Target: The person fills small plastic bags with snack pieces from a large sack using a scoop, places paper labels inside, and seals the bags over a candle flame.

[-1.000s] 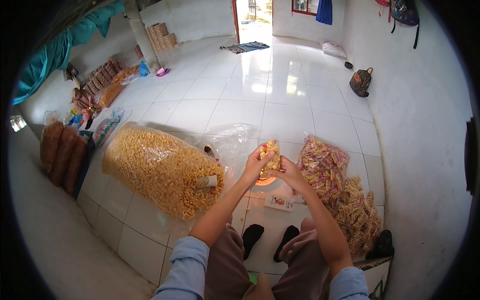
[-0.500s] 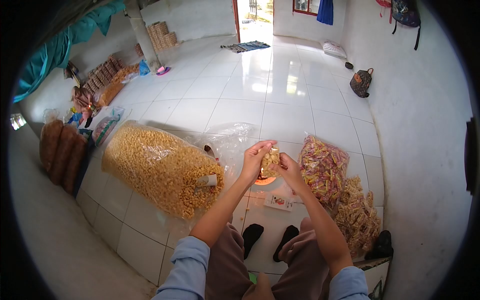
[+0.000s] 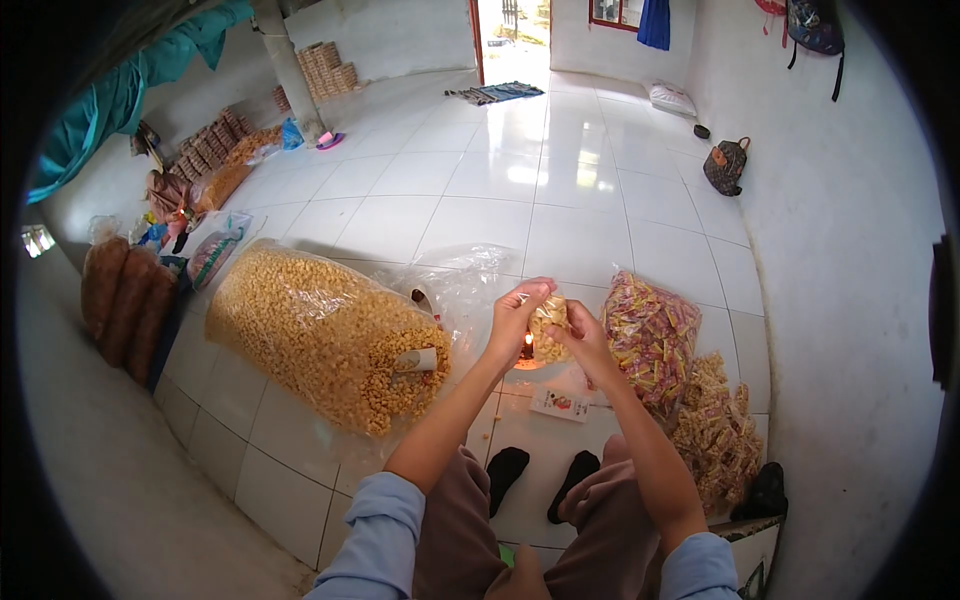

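Observation:
Between my two hands is a small clear snack packet (image 3: 549, 332) filled with yellowish pieces. My left hand (image 3: 515, 320) pinches the top of the packet, while my right hand (image 3: 586, 345) has its fingers round the lower right side. A small flame (image 3: 528, 346) burns just left of the packet's lower part, over an orange dish (image 3: 527, 363) partly covered by the hands. On the floor near my right forearm lies a printed white packet of labels (image 3: 559, 403). To the left, a big clear bag of yellow snack pieces (image 3: 300, 305) lies open with a white cup (image 3: 416, 360) in its mouth.
At right stand a clear bag of pink-and-yellow packets (image 3: 651, 335) and a heap of filled packets (image 3: 715, 430). Brown filled sacks (image 3: 125, 305) lean at the left wall. A backpack (image 3: 725, 166) sits by the right wall, and a mat (image 3: 495, 93) lies before the doorway.
The packet has shifted slightly right and the flame beside it now shows more clearly. Both hands keep their hold. The large bags have not moved.

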`<state>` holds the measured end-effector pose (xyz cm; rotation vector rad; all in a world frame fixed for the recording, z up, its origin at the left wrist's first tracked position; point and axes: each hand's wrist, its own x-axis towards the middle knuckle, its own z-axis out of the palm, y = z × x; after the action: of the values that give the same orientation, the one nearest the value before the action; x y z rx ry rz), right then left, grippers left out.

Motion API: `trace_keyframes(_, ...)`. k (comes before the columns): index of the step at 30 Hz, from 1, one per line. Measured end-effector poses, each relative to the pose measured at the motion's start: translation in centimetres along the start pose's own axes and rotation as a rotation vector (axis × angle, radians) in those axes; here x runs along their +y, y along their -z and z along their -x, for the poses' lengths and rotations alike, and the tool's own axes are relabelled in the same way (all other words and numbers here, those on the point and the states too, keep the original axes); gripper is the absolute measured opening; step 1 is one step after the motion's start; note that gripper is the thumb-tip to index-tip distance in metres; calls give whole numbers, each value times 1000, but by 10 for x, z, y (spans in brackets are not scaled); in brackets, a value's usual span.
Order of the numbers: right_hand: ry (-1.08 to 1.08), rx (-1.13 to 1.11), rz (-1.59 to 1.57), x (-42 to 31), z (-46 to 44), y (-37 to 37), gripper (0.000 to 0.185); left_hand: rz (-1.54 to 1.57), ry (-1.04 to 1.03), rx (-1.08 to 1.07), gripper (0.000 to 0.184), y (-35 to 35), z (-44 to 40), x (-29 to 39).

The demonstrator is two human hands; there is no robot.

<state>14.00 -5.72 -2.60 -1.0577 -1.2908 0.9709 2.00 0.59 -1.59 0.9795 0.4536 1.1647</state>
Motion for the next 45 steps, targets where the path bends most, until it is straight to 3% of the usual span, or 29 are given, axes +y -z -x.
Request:
trace_keyframes(2, -53, 63, -191, -3, 1, -6, 34, -25, 15, -12, 14, 5, -1, -2)
trace_keyframes(8, -90, 61, -40, -2, -2, 1, 26, -61, 52, -44, 15, -7, 7, 9)
trace_keyframes(18, 82, 191, -186, -18, -3, -9, 21, -203, -33, 21, 26, 4, 8, -4)
trace_keyframes(25, 55, 275, -83, -6, -5, 8, 19, -35, 31, -53, 30, -9, 12, 0)
trace_keyframes(27, 61, 289, -68, -7, -6, 10, 19, -191, 42, -99, 32, -5, 12, -1)
trace_keyframes(30, 33, 226, -156, -13, -4, 8, 28, -188, 16, -42, 33, -5, 11, -1)
trace_keyframes(32, 17, 107, -89, -20, -2, 5, 43, -194, -7, -39, 31, -5, 11, 0)
trace_keyframes(35, -8, 91, -6, -16, -4, 9, 51, -120, -17, -8, 25, -6, 9, -2)
trace_keyframes(42, 2, 18, 25, -14, 0, 0, 56, 7, 8, 138, 13, -5, 8, -3)
trace_keyframes(45, -88, 2, 295, -1, -2, 8, 59, 19, -2, 139, 12, -6, 8, -3)
